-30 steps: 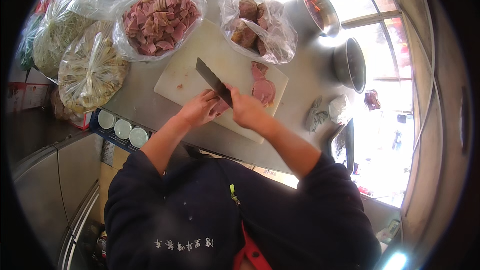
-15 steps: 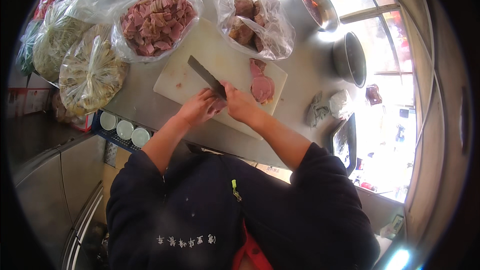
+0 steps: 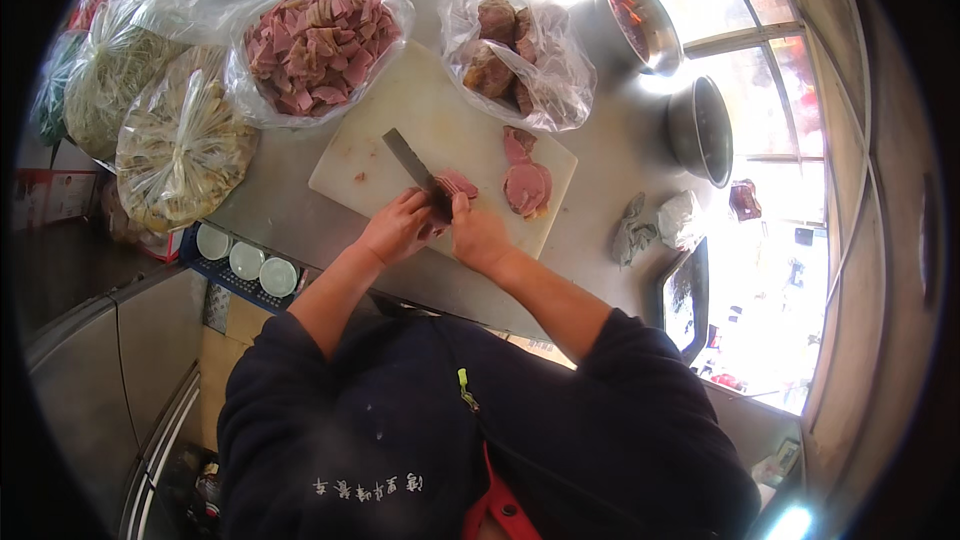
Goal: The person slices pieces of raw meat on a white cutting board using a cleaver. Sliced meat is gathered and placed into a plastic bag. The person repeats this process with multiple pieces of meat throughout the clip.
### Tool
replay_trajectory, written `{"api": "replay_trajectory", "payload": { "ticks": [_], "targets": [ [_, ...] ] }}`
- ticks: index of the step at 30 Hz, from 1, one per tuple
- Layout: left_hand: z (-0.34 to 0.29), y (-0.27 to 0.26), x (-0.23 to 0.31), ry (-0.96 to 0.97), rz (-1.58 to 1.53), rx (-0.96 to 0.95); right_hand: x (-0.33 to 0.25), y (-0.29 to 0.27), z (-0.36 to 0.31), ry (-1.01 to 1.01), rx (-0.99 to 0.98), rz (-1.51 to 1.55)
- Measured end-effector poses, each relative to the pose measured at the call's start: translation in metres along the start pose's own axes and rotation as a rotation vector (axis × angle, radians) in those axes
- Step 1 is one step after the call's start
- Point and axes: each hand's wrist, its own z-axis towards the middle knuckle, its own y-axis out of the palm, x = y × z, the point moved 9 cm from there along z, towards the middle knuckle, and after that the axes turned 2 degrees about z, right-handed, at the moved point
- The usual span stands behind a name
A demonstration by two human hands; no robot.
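Note:
My right hand [image 3: 482,236] grips a knife [image 3: 408,155], its blade pointing away to the far left over a white cutting board [image 3: 365,145]. Fingers of my left hand [image 3: 397,228] are curled onto pink meat [image 3: 437,231] against the near side of the blade, mostly hidden under them. Some thin cut slices [image 3: 458,183] lie just beyond the blade. To the right on the board rest larger pink meat slices [image 3: 527,186]. A clear bag of cut pink meat pieces [image 3: 322,45] sits at the board's far left, and a bag of brown meat chunks [image 3: 497,78] at its far edge.
Tied bags of food [image 3: 185,155] crowd the left. Two metal bowls stand at right, one with orange bits [image 3: 655,45], the other a deep bowl [image 3: 690,130]. Crumpled plastic [image 3: 680,220] and a dark-rimmed tray [image 3: 685,300] lie nearer. Round white-lidded containers [image 3: 247,260] sit below the counter's left edge.
The knife and my right hand have shifted slightly toward me. Cut slices now show beyond the blade, where my right hand was. The whole view has shifted slightly.

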Motion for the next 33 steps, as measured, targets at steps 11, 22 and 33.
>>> {"api": "replay_trajectory", "payload": {
  "ticks": [11,22,33],
  "targets": [
    [0.01,-0.008,0.006,0.051,-0.018,0.057,0.015,0.006,0.008,0.031,0.083,-0.024],
    [-0.008,0.001,0.005,0.073,0.026,0.061,-0.006,0.005,0.003,0.008,0.02,0.044],
    [-0.015,0.003,0.0,0.151,0.055,0.07,-0.017,-0.025,0.024,0.001,-0.025,-0.014]
  ]
}}
